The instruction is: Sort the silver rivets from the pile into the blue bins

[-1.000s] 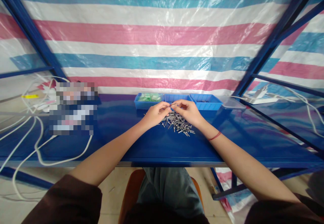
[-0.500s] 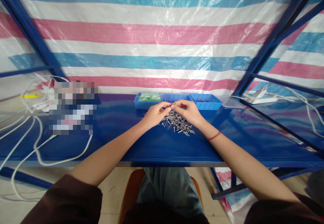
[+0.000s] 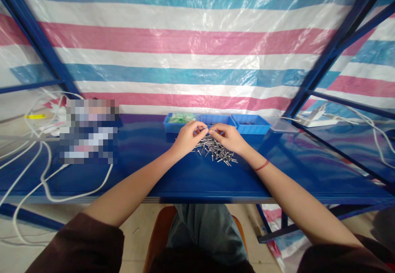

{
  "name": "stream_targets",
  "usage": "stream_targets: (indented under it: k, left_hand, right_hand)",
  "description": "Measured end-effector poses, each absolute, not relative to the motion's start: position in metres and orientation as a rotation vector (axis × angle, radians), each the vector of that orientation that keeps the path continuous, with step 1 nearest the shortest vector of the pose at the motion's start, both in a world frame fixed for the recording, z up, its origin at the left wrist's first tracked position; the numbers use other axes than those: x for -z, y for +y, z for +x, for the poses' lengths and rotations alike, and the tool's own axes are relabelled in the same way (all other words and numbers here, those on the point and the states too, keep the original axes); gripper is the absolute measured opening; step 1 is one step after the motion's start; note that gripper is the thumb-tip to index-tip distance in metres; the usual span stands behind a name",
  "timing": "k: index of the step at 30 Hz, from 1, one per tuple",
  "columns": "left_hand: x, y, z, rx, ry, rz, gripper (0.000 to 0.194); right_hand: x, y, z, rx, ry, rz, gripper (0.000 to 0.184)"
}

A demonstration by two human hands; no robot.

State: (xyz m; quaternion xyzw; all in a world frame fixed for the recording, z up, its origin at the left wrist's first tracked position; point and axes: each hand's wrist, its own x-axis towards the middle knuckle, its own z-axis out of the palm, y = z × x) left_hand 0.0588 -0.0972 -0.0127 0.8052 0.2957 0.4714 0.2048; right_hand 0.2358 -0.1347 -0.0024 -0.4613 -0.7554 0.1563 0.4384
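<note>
Over a pile of silvery pop rivets (image 3: 220, 151) on the blue table, my left hand (image 3: 190, 136) and my right hand (image 3: 228, 136) meet fingertip to fingertip. Thumb and forefinger of the left are pinched on a thin, shiny piece (image 3: 205, 128), too small to tell for sure. My right thumb and forefinger are also closed at its end; what lies between them is hidden. Just behind the hands stand three blue bins: the left bin (image 3: 166, 126) holds pale green pieces, the middle bin (image 3: 226, 119) is partly covered by my fingers, and the right bin (image 3: 254, 129) holds a few small dark pieces.
A clear plastic lid (image 3: 282, 125) lies right of the bins. White cables (image 3: 46, 178) loop over the table's left side, beside a blurred-out patch. A white power strip (image 3: 319, 119) stands at the right. Blue frame posts flank the table, with a striped sheet (image 3: 191, 42) behind.
Both hands stay over the pile with only small finger shifts. The left fingers have risen slightly and the right fingertips have dropped a little, showing the thin piece between them.
</note>
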Motion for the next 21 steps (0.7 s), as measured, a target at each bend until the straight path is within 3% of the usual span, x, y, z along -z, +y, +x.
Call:
stream_targets:
  k: [5,11,21]
  left_hand:
    - [0.012,-0.098,0.057,-1.236,0.835,2.321,0.028]
    - [0.012,-0.097,0.05,-0.895,0.878,2.597,0.019]
    - [0.015,-0.098,0.048,-0.535,1.117,2.779,0.025]
  right_hand:
    - [0.003,-0.124,0.249,-0.732,-1.435,-1.202,0.028]
    - [-0.007,-0.115,0.295,-0.828,-0.675,-1.044,0.016]
    - [-0.013,-0.118,0.298,-1.015,-0.781,-1.07,0.022]
